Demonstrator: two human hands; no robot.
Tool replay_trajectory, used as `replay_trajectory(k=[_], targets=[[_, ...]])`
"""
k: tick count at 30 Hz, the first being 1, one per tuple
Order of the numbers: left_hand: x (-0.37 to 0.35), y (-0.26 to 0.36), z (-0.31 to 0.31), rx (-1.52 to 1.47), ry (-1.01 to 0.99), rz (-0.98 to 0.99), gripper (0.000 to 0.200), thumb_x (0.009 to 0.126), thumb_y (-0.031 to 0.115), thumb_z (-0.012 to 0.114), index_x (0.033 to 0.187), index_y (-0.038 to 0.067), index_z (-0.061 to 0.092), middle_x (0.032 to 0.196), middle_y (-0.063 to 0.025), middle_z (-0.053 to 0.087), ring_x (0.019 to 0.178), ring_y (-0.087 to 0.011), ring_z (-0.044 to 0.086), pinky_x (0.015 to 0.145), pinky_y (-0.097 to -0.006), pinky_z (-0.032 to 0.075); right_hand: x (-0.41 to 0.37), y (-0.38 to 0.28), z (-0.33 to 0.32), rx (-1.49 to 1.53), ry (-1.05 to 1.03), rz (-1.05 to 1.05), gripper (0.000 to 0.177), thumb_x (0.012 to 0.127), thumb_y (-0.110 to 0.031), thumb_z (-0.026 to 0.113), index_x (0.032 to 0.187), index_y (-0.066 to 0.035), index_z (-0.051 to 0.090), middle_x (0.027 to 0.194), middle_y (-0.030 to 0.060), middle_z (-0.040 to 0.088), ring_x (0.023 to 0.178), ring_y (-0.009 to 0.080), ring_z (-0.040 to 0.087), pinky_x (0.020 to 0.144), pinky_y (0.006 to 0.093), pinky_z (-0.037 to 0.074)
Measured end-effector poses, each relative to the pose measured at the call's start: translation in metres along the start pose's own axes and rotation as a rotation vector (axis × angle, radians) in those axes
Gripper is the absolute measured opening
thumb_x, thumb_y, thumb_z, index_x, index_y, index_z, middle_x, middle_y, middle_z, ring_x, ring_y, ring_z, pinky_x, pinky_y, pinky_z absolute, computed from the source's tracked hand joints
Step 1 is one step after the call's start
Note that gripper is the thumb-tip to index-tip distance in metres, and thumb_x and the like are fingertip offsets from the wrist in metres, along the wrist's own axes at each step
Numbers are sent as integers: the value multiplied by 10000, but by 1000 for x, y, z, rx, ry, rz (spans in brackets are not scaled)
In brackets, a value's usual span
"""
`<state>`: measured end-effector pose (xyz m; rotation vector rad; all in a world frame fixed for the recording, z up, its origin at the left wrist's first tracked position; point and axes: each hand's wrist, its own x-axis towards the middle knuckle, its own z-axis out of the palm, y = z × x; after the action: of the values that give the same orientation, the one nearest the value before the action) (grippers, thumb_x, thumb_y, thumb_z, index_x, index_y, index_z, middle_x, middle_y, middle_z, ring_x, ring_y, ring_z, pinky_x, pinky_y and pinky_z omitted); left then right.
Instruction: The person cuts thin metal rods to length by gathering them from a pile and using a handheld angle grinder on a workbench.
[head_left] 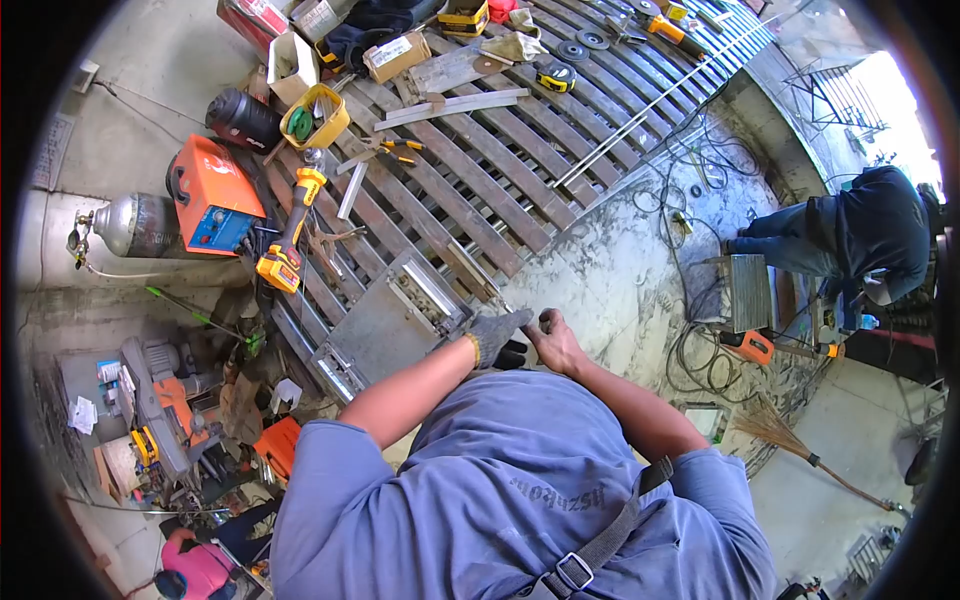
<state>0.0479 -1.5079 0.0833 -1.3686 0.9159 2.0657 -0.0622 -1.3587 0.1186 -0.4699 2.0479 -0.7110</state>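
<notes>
My left hand [492,338] wears a grey glove with black fingers. Its fingers point right and look spread apart, beside the corner of a flat metal panel [375,325]. Bare and curled, my right hand [556,342] is close to the gloved fingertips, thumb and fingers drawn together; whatever they hold, if anything, is too small to make out. The panel lies at the near end of a slatted steel bench [480,170] and carries a metal bracket [425,290] along one side.
A yellow cordless angle grinder [290,235], pliers [385,148] and a tape measure [556,77] lie on the bench. An orange welding machine [215,195] stands left by a gas cylinder [140,225]. Cables [690,360] loop across the floor; a person [850,230] bends over at right.
</notes>
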Motion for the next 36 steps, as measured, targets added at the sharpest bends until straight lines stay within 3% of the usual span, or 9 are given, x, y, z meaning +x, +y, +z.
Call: replay_trajectory(k=[8,10,13,16,19,24,30,33,36], targets=[[38,12,27,19,-295,-161,164,935,268,644,1022,135,686,881,-78,731,772,-255,682,721,-408,563,3,11,4,183,171,47,462,1006,-283,520,1261,103,530,1126,397,669,1130,526,651,1008,544,496],[39,7,23,997,-239,380,112,951,230,623,988,141,680,852,-69,716,757,-248,674,694,-422,556,4,16,6,190,177,55,452,999,-285,528,1242,96,545,1111,384,677,1113,522,656,994,547,502],[187,-57,-29,845,-191,779,143,980,200,593,855,147,636,719,-67,633,589,-237,610,511,-412,494,13,37,9,265,158,70,438,1003,-294,536,1223,83,575,1081,333,694,1063,456,683,952,526,525],[33,6,46,0,46,25,277,1006,216,559,739,154,590,624,-60,558,429,-215,503,366,-371,378,11,63,4,559,27,213,453,1044,-324,551,1246,76,617,1022,183,703,945,239,686,837,424,554],[41,7,41,123,4,84,284,1006,216,559,735,136,589,610,-85,558,419,-220,499,363,-371,374,-11,82,1,188,62,68,467,1060,-380,571,1194,63,633,975,141,697,847,211,676,781,382,545],[39,8,43,-20,46,35,232,1011,245,564,865,75,624,662,-157,642,425,-236,530,361,-366,363,-25,95,7,421,-57,109,510,1126,-458,512,999,14,658,783,25,591,698,133,509,640,359,448],[50,5,36,32,28,26,232,1008,264,572,869,92,641,676,-143,648,446,-237,541,374,-356,366,-16,103,21,418,36,45,506,1127,-418,458,943,15,646,799,84,650,717,188,625,675,394,518],[81,-10,18,210,-38,154,239,1003,248,564,824,105,630,645,-118,610,428,-224,516,366,-354,348,-15,107,30,566,21,63,392,1118,-344,438,953,-27,600,738,37,567,651,174,566,599,364,481],[118,-29,1,566,-90,384,252,996,231,558,780,118,619,616,-97,574,411,-212,491,359,-355,332,15,136,49,1331,-258,462,342,1099,-262,376,899,-74,581,685,-6,449,589,147,434,553,348,399]])
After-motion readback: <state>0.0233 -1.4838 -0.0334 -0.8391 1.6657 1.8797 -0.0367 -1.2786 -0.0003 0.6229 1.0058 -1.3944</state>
